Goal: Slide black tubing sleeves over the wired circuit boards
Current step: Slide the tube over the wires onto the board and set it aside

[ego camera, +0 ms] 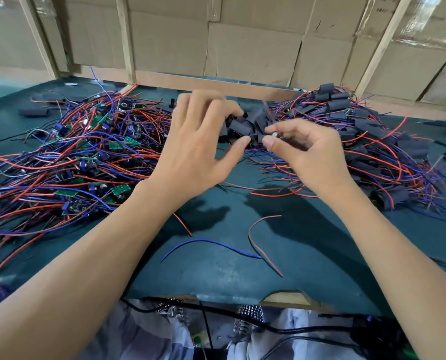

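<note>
A heap of bare green circuit boards (pixel 73 141) with red and blue wires covers the left of the green table. A heap of boards inside black sleeves (pixel 372 141) lies at the right. Loose black tubing sleeves (pixel 242 126) are piled at the far middle. My left hand (pixel 198 149) hovers over that pile, fingers curled at the sleeves; whether it holds one is hidden. My right hand (pixel 307 149) pinches a small wired board end between thumb and forefinger, just beside the sleeve pile.
Loose red and blue wire pieces (pixel 255 245) lie on the green table top (pixel 229 271) in front of me. Cardboard panels and wooden posts (pixel 242 48) wall off the back. The table's near edge is torn, with cables across my lap.
</note>
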The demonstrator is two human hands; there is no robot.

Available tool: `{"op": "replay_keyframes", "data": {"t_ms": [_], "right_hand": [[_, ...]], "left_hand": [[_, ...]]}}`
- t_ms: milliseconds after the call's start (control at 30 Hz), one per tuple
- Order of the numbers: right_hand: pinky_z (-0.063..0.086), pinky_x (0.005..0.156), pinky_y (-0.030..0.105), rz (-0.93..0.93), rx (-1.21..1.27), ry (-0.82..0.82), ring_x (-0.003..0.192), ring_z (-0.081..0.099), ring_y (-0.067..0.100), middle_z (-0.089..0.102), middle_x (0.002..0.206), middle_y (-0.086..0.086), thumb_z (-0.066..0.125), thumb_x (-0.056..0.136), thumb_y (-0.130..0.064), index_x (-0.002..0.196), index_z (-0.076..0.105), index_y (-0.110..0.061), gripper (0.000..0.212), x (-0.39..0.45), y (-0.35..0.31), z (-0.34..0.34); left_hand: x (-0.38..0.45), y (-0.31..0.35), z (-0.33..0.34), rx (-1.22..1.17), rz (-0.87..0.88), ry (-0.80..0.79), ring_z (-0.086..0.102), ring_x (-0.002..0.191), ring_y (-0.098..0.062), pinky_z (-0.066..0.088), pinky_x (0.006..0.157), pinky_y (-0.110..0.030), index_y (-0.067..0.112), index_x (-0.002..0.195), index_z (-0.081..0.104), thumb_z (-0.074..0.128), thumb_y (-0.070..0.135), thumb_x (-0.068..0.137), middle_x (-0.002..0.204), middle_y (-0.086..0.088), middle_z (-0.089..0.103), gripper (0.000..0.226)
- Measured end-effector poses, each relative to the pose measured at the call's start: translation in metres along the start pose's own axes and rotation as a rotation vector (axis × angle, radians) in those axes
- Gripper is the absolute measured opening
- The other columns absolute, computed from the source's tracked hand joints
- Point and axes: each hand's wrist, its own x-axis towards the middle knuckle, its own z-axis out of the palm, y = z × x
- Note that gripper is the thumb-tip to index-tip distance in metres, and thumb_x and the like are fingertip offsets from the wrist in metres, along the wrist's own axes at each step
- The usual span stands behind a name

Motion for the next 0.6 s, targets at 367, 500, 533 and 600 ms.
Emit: {"op": "replay_keyframes", "data": {"t_ms": [367,500,533,600], "right_hand": [[0.050,0.063,0.032,0.082,0.539,-0.113,0.073,0.065,0.025,0.075,0.092,0.006,0.070,0.086,-0.003,0.102,0.068,-0.007,0.016,0.0013,-0.0070,0.0021],[0.040,0.055,0.029,0.214,0.658,-0.076,0.068,0.064,0.023,0.073,0.090,0.010,0.062,0.088,-0.005,0.095,0.067,-0.002,0.009,0.0046,-0.0113,-0.0011],[0.038,0.054,0.028,0.245,0.675,-0.054,0.067,0.064,0.023,0.073,0.088,0.010,0.062,0.090,-0.007,0.094,0.066,-0.002,0.008,0.0052,-0.0119,-0.0023],[0.038,0.053,0.028,0.286,0.692,-0.020,0.067,0.064,0.023,0.073,0.087,0.010,0.062,0.091,-0.005,0.092,0.068,-0.002,0.006,0.0062,-0.0122,-0.0047]], "left_hand": [[-0.0071,0.0053,0.0070,-0.354,-0.060,-0.239,0.061,0.083,-0.022,0.050,0.078,-0.040,0.002,0.114,0.064,0.053,0.013,0.103,0.094,0.001,0.062,0.018],[-0.0065,0.0053,0.0044,-0.313,-0.068,-0.179,0.054,0.082,-0.020,0.049,0.075,-0.041,0.007,0.114,0.060,0.046,0.018,0.106,0.101,0.003,0.054,0.020],[-0.0063,0.0046,0.0042,-0.292,-0.073,-0.163,0.053,0.084,-0.022,0.048,0.075,-0.044,0.007,0.114,0.060,0.045,0.019,0.106,0.102,0.000,0.055,0.020],[-0.0059,0.0032,0.0040,-0.271,-0.103,-0.125,0.053,0.086,-0.024,0.049,0.076,-0.045,0.007,0.115,0.059,0.045,0.020,0.107,0.105,-0.003,0.055,0.021]]}}
